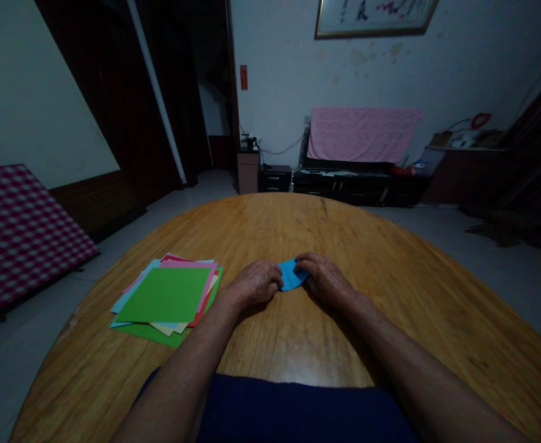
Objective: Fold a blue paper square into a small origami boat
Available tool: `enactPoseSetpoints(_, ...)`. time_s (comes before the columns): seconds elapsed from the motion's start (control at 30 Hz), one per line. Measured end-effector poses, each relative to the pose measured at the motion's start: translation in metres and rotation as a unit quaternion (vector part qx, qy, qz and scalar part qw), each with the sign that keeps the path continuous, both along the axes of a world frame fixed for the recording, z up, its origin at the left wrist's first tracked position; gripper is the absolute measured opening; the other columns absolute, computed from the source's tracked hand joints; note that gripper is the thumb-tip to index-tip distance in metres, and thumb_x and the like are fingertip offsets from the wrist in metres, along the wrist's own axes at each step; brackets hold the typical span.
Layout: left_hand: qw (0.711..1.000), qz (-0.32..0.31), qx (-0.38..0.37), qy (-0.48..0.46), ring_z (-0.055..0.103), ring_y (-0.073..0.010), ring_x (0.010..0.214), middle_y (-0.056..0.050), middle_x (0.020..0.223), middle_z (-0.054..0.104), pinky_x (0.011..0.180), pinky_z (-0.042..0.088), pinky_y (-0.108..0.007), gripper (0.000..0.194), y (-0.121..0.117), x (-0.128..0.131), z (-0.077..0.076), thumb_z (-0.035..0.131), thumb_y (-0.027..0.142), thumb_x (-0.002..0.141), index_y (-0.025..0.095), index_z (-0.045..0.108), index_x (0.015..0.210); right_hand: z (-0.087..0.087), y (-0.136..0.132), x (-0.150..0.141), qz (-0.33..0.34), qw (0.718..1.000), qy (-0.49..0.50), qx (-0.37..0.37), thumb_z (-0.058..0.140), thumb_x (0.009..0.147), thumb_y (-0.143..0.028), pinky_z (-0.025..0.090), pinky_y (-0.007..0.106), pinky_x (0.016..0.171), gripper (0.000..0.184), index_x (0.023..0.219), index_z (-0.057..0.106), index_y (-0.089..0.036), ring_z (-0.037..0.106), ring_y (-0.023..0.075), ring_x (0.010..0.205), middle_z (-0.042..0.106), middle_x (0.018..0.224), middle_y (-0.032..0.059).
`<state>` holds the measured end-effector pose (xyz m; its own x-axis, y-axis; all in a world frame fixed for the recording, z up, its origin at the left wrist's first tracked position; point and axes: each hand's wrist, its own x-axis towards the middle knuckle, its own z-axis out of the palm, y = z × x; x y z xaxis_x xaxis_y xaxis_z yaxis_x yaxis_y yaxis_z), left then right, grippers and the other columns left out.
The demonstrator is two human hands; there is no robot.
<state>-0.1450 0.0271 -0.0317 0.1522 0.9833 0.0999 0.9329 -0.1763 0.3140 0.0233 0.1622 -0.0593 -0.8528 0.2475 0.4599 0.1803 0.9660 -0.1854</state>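
Observation:
Between my two hands, over the middle of the wooden table, is a small piece of blue paper [291, 276]. It looks folded, and its lower edge curves. My left hand [259, 280] is closed on the paper's left end with bent fingers. At the right end, my right hand [324, 277] grips it between thumb and fingers. Both hands cover the paper's ends, so its full outline is hidden. To the left of my left forearm lies a loose stack of coloured paper sheets [164, 294], a green one on top.
The round wooden table [270, 221] has its curved far edge ahead. A red-and-white checked panel [26, 234] leans at the left. Beyond the table stand a low black cabinet [339, 183] and something draped with a pink cloth [363, 134].

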Motion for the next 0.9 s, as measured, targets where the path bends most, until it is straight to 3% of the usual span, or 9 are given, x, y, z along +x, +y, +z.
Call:
enactPoseSetpoints(0.17, 0.999, 0.001, 0.017, -0.036, 0.059, -0.0150, 0.087, -0.002, 0.092, 0.067, 0.086, 0.043, -0.028, 0.025, 0.002, -0.002, -0.002, 0.049, 0.010, 0.078, 0.021, 0.071, 0.085, 0.015, -0.031, 0.002, 0.020, 0.998, -0.014, 0.058, 0.054, 0.081, -0.018, 0.029, 0.048, 0.097, 0.017, 0.095, 0.064, -0.019, 0.046, 0.0276, 0.113, 0.059, 0.113, 0.0104)
enactPoseSetpoints(0.37, 0.995, 0.028, 0.014, -0.096, 0.059, -0.0157, 0.085, -0.001, 0.091, 0.068, 0.080, 0.043, -0.027, 0.025, 0.003, -0.007, -0.004, 0.051, 0.015, 0.079, 0.023, 0.071, 0.091, 0.014, -0.044, 0.019, -0.018, 0.996, -0.042, 0.073, 0.051, 0.084, -0.020, 0.016, 0.058, 0.100, 0.016, 0.089, 0.066, -0.023, 0.034, 0.0333, 0.124, 0.056, 0.115, 0.0071)
enactPoseSetpoints(0.7, 0.973, 0.085, -0.047, -0.211, 0.051, -0.0119, 0.064, 0.001, 0.073, 0.063, 0.060, 0.037, -0.023, 0.026, 0.004, -0.014, -0.007, 0.048, 0.026, 0.079, 0.017, 0.070, 0.091, 0.016, -0.047, 0.029, 0.014, 0.997, -0.068, 0.021, 0.047, 0.086, -0.015, 0.028, 0.046, 0.090, 0.026, 0.103, 0.065, -0.023, 0.046, 0.0265, 0.107, 0.061, 0.106, 0.0078)
enactPoseSetpoints(0.9, 0.973, 0.098, -0.054, -0.201, 0.048, -0.0116, 0.064, 0.001, 0.069, 0.060, 0.057, 0.035, -0.022, 0.026, 0.011, -0.012, -0.003, 0.046, 0.028, 0.079, 0.017, 0.069, 0.083, 0.017, -0.046, 0.031, 0.022, 0.997, -0.077, -0.004, 0.045, 0.086, -0.013, 0.030, 0.041, 0.085, 0.027, 0.102, 0.065, -0.022, 0.053, 0.0221, 0.097, 0.061, 0.106, 0.0080)
